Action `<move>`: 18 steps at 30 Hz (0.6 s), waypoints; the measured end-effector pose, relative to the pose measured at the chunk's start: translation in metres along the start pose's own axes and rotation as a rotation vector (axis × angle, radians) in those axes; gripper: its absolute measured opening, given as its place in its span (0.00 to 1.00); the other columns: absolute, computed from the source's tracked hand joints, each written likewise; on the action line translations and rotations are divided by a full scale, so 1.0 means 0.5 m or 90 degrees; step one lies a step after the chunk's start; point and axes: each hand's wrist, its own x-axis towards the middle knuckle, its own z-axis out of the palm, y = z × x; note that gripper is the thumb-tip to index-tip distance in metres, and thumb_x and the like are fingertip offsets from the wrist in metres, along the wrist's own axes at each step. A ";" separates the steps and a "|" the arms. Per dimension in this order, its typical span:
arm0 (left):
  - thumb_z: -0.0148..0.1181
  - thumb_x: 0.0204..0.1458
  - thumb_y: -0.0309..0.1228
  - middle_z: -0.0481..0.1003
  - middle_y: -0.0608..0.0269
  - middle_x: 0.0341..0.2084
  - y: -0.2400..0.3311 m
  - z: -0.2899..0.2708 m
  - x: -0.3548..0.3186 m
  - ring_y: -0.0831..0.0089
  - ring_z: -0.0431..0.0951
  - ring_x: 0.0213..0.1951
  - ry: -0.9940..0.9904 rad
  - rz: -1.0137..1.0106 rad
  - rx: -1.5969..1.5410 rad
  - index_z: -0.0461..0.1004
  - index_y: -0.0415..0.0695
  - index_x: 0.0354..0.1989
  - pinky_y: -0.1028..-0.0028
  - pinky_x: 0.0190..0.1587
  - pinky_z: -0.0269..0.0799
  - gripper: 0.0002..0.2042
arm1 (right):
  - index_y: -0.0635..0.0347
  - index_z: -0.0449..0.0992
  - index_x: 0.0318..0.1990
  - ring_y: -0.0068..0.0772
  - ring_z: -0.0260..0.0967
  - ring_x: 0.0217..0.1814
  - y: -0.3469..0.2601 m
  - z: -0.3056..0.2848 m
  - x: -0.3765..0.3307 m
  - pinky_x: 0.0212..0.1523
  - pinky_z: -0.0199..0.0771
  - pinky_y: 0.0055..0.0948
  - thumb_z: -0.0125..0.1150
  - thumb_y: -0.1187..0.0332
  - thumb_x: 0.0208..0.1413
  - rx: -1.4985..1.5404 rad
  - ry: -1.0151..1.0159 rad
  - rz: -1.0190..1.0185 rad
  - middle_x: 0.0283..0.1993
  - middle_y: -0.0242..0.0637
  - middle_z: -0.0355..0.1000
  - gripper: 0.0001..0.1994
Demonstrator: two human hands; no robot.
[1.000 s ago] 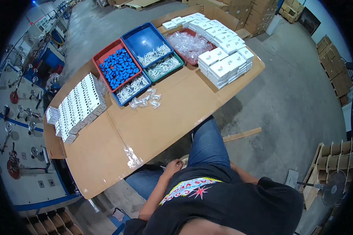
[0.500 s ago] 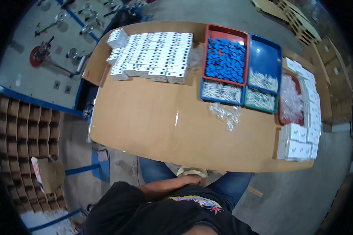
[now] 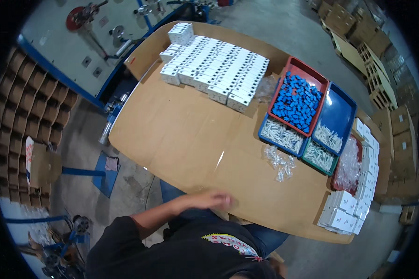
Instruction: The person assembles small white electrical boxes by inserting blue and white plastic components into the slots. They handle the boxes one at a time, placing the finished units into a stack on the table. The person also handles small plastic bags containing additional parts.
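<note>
My left hand is over the near edge of the cardboard-covered table, in front of my lap. Motion smears its fingertips, and nothing can be made out in it. Only a small patch of skin from my right arm shows beside the black shirt; the hand itself is out of sight. Nearest to the left hand on the tabletop lies a loose pile of small clear plastic bags with white pieces. Beyond it, a blue tray of white plugs touches a red tray heaped with blue pieces.
Rows of small white boxes fill the far left. At right are a second blue tray, a green tray, clear bags in a red tray, and stacked white boxes. A blue-framed machine stands left.
My left hand has come up from my lap to the table's near edge. The view has turned, so the table appears rotated clockwise. Objects on the table look unmoved.
</note>
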 end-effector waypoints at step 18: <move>0.63 0.52 0.38 0.70 0.50 0.51 -0.039 -0.262 0.026 0.54 0.67 0.58 0.952 0.328 0.669 0.72 0.40 0.50 0.53 0.64 0.58 0.20 | 0.68 0.79 0.43 0.31 0.78 0.40 -0.469 0.019 -0.252 0.42 0.76 0.32 0.57 0.61 0.67 -0.358 0.232 -0.621 0.34 0.39 0.80 0.16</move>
